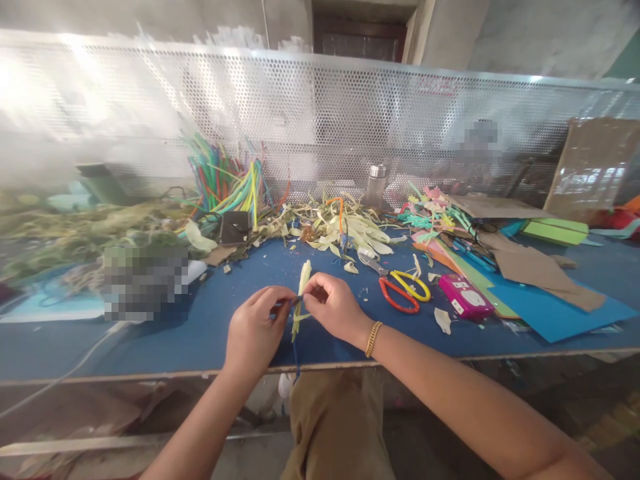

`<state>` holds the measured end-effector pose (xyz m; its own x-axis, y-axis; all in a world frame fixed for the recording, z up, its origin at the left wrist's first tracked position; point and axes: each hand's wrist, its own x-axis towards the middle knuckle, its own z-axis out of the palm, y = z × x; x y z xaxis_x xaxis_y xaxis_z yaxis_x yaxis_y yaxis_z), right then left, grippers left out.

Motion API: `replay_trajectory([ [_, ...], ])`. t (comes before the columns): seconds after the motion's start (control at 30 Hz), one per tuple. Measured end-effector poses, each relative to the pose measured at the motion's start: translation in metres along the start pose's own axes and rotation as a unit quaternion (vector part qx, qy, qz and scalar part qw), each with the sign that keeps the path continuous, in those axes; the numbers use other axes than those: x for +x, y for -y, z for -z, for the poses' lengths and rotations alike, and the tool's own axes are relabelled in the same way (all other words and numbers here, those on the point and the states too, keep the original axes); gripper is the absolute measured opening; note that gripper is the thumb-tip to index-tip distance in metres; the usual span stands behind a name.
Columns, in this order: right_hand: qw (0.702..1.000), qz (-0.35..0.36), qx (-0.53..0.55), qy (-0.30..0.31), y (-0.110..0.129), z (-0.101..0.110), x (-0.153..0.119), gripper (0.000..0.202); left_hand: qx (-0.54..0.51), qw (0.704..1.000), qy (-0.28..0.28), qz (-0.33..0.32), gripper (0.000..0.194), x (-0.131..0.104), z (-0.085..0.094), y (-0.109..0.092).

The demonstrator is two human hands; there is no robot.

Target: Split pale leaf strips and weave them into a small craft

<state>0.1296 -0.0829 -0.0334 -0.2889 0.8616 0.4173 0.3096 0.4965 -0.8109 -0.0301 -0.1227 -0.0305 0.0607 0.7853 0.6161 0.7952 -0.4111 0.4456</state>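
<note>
A pale yellow-green bundle of husk strips point(304, 275) stands close to upright over the table's near side, between my two hands. My left hand point(256, 328) is closed in a pinch at the left of the bundle. From the other side my right hand point(337, 308), with a gold bracelet at the wrist, pinches close to the same spot. A short dark string point(299, 299) runs across the bundle between my fingertips. Blue string point(296, 357) hangs below it toward the table edge. The exact grip on the string is partly hidden by my fingers.
Scissors point(395, 283) with red and yellow handles lie right of my hands, beside a magenta box point(465, 297). Behind are loose husks point(357, 230), a phone-like dark object point(235, 228) and coloured stems point(225, 180). Blue paper point(545, 307) and cardboard point(545, 267) cover the right.
</note>
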Motion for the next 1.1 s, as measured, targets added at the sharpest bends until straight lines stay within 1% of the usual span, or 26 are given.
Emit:
replay_trajectory([
  [0.1, 1.000, -0.010, 0.000, -0.011, 0.001, 0.001, 0.000, 0.005, 0.001, 1.000, -0.001, 0.005, 0.017, 0.000, 0.000, 0.000],
  [0.2, 1.000, -0.003, 0.003, 0.015, 0.000, 0.002, 0.001, 0.009, -0.001, 1.000, -0.005, 0.004, 0.017, 0.000, 0.001, 0.000],
  [0.27, 1.000, 0.010, -0.008, 0.028, 0.000, 0.001, 0.002, 0.007, -0.001, 1.000, -0.004, 0.003, 0.016, 0.000, 0.001, 0.000],
  [0.33, 1.000, 0.014, -0.014, 0.015, -0.001, 0.002, 0.003, 0.003, -0.001, 1.000, -0.002, 0.004, 0.016, 0.000, 0.001, 0.000],
  [0.43, 1.000, -0.001, 0.003, -0.029, -0.001, 0.003, 0.003, 0.006, -0.001, 1.000, 0.002, 0.009, 0.017, 0.000, 0.000, 0.000],
  [0.5, 0.999, -0.010, 0.015, -0.038, -0.002, 0.004, 0.003, 0.004, 0.000, 1.000, 0.005, 0.009, 0.017, 0.000, 0.000, 0.000],
  [0.6, 1.000, 0.004, 0.005, -0.004, -0.004, 0.003, 0.003, 0.012, 0.007, 1.000, 0.011, 0.006, 0.017, 0.000, 0.001, -0.001],
  [0.7, 0.999, 0.013, -0.021, 0.021, -0.004, 0.003, 0.003, 0.006, 0.010, 1.000, 0.012, 0.008, 0.016, 0.001, 0.000, 0.000],
  [0.83, 0.999, 0.014, -0.024, 0.022, -0.004, 0.005, 0.004, 0.006, 0.010, 1.000, 0.012, 0.006, 0.018, 0.001, -0.001, 0.000],
  [0.9, 0.999, 0.014, -0.040, 0.009, -0.007, 0.006, 0.006, 0.007, 0.019, 1.000, 0.010, 0.009, 0.019, 0.000, 0.000, 0.000],
  [0.97, 0.997, 0.002, -0.078, -0.020, -0.012, 0.008, 0.007, 0.011, 0.043, 0.999, 0.023, 0.018, 0.019, -0.003, 0.002, 0.000],
  [1.03, 0.993, -0.013, -0.110, -0.045, -0.016, 0.009, 0.009, 0.014, 0.075, 0.995, 0.052, 0.027, 0.018, -0.006, 0.005, 0.000],
  [1.1, 0.993, -0.021, -0.100, -0.051, -0.019, 0.008, 0.010, 0.014, 0.097, 0.991, 0.082, 0.028, 0.017, -0.009, 0.008, -0.001],
])
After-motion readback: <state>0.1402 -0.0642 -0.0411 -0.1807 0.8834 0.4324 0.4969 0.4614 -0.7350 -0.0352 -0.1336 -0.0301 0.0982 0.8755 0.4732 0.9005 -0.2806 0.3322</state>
